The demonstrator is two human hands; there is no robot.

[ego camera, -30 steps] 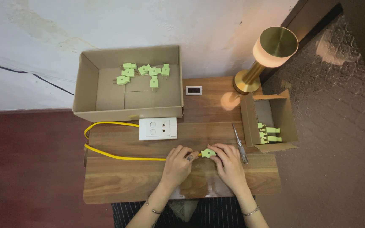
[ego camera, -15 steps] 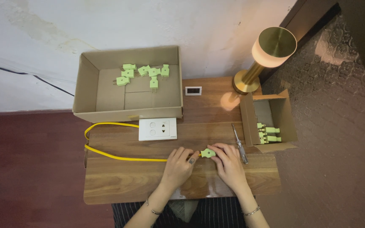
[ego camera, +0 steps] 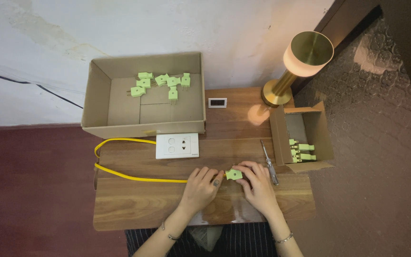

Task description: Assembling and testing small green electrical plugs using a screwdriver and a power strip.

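**Both hands on a green plug**

My left hand [ego camera: 200, 186] and right hand [ego camera: 258, 184] rest low on the table [ego camera: 134, 209], palms down, fingers pinching a small light-green plug [ego camera: 234, 174] between them. A yellow cable [ego camera: 134, 177] runs off from it toward 9 o'clock. A screwdriver [ego camera: 269, 162] lies just beside my right hand. At 11 o'clock sits a big cardboard box [ego camera: 120, 102] of plugs, at 2 o'clock a small box [ego camera: 305, 128] and a lit brass lamp [ego camera: 300, 59].
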